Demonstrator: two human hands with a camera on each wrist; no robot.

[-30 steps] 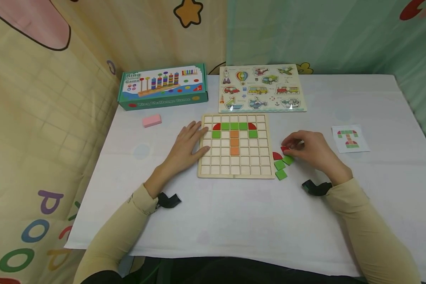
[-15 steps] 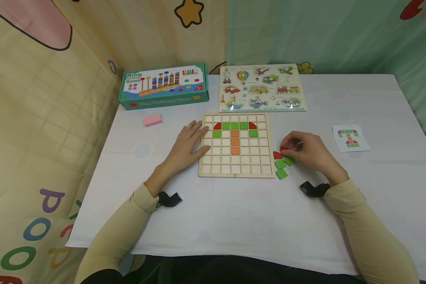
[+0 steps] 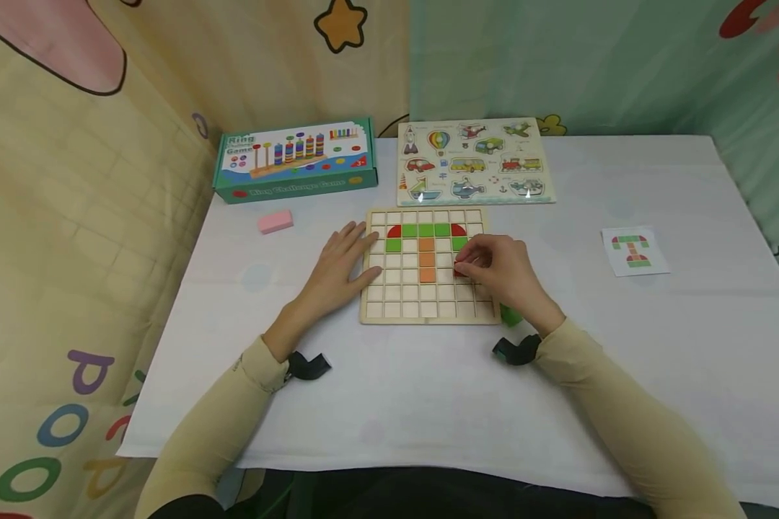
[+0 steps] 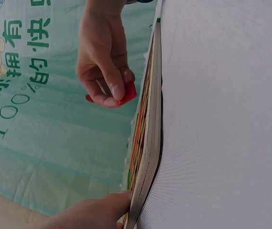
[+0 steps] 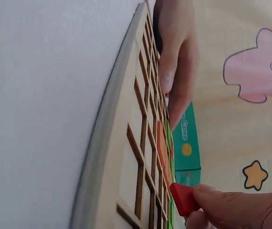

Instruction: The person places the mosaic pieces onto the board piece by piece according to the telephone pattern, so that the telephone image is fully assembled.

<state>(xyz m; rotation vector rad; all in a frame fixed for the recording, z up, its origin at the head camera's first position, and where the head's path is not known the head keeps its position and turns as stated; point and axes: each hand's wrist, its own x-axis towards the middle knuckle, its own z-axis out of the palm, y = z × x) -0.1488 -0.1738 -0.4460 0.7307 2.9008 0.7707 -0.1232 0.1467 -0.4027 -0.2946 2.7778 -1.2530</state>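
Observation:
My right hand (image 3: 506, 270) pinches a red quarter-round tile (image 5: 184, 199) between thumb and fingertips, over the right part of the wooden grid board (image 3: 428, 321). A second bit of red (image 4: 89, 98) shows at the far side of that hand in the left wrist view. My left hand (image 3: 337, 267) rests with fingers spread on the board's left edge. Set in the board are green tiles (image 3: 425, 230), red corner tiles (image 3: 394, 231) and a column of orange tiles (image 3: 426, 260). A loose green tile (image 3: 510, 316) peeks out beneath my right hand, which hides the area around it.
A picture card (image 3: 635, 251) with a coloured tile pattern lies to the right. Behind the board are a green Ring Challenge Game box (image 3: 295, 160) and a vehicle picture puzzle (image 3: 477, 162). A pink block (image 3: 275, 221) lies left of the board on the white-covered table (image 3: 389, 404).
My right hand has moved left from the loose tiles beside the board to over its right columns, carrying red. The left hand has stayed on the board's edge.

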